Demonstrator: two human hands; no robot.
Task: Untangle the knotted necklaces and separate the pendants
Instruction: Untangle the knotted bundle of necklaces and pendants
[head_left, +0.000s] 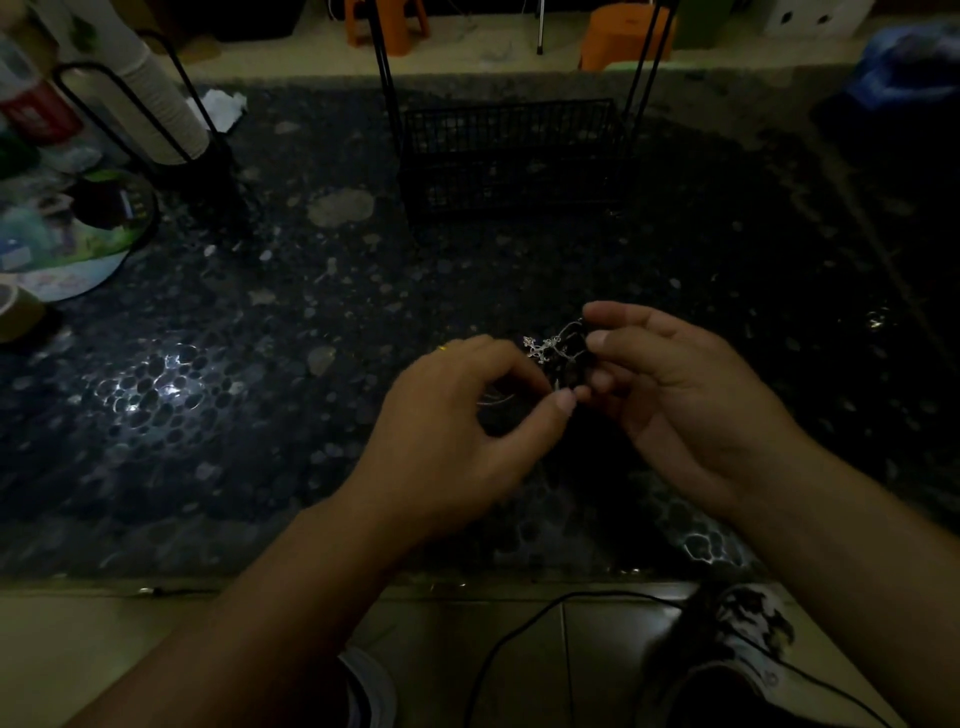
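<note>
Two hands meet over the dark pebbled counter (260, 395), well in front of a black wire basket (511, 156), with the knotted necklaces (558, 358) held up between them. My left hand (447, 441) is curled, thumb and forefinger pressed together on a pale strand of chain near the bottom of the knot. To its right a silver cross pendant (540, 349) catches what little light there is, sitting at the top of the snarl, just beside my right fingertips. My right hand (691, 395) faces palm-up, thumb and fingers pinching the dark bulk of the tangle; whether a second pendant hides in there I cannot tell. The risk, as I judge it, lies in the gloom: the fine chains are hard to follow, so a tug on the wrong strand could cinch the knot tighter or snap a link. A loosened pinch could also let the bundle drop onto the dark, mottled stone, where thin chain would be hard to spot.
</note>
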